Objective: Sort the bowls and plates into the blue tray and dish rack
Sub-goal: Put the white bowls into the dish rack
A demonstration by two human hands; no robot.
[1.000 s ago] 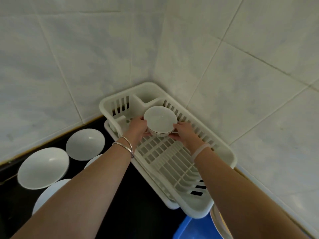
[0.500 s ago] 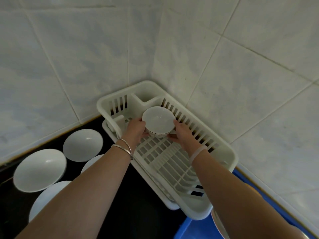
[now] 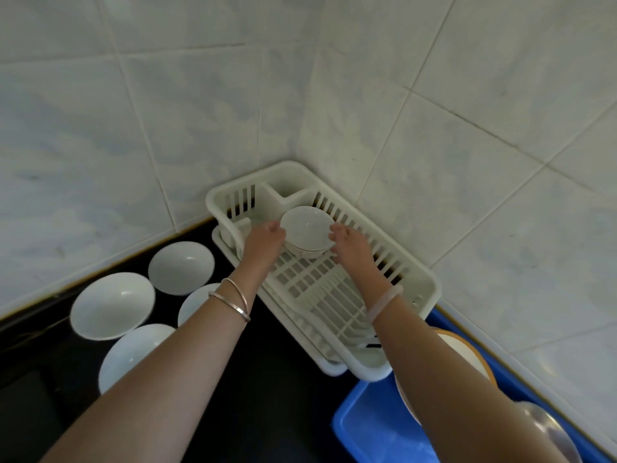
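- Thumb and fingers of the left hand (image 3: 263, 238) and the right hand (image 3: 350, 243) curl round opposite sides of one small white bowl (image 3: 307, 227).
- The bowl is upright at the far end of the one white rack (image 3: 430, 289); whether it rests on the grid cannot be told.
- Two bangles (image 3: 233, 300) circle the left wrist, one pale band (image 3: 384, 304) the right.
- Four spare bowls (image 3: 181, 267) (image 3: 112, 305) (image 3: 195, 304) (image 3: 133, 349) sit left of the rack on the black counter (image 3: 283, 396).
- One blue tray (image 3: 367, 429) near the rack holds one plate (image 3: 467, 355).

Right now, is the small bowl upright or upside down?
Upright: the small bowl shows its hollow facing up, inside the dish rack.
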